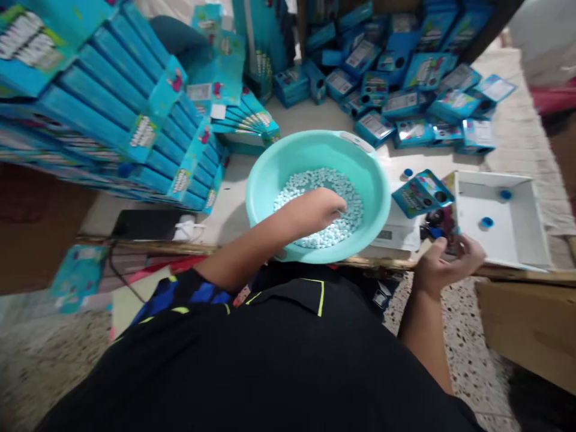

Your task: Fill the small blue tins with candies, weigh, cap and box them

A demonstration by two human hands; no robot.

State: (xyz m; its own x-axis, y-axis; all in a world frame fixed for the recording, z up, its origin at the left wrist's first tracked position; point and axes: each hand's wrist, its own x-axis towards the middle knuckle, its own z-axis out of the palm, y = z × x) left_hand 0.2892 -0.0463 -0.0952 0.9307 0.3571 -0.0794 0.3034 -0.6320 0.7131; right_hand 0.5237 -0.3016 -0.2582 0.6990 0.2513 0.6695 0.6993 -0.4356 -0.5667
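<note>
A turquoise plastic basin [263, 171] stands before me, with many small pale-blue pellets [324, 240] across its bottom. My left hand [324, 209] reaches into it, its fingers curled closed at the pellets; what lies inside them is hidden. At the right, my right hand [450, 259] is by the table's front edge with thumb and fingers bent inward. A tiny light-blue bit shows at its fingertips, too small to name. Just beyond the thumb is a dark blue round piece [435, 232]. A tilted blue printed box [423, 193] with a round dark opening sits behind that hand.
A white open box [517, 225] holds blue caps [486, 222]; another blue cap [407, 173] lies behind the basin. A white scale [396, 235] is partly under the basin. Blue boxes [405, 102] pile up at the back, and stacked cartons [112, 102] rise at left beside a black device [146, 224].
</note>
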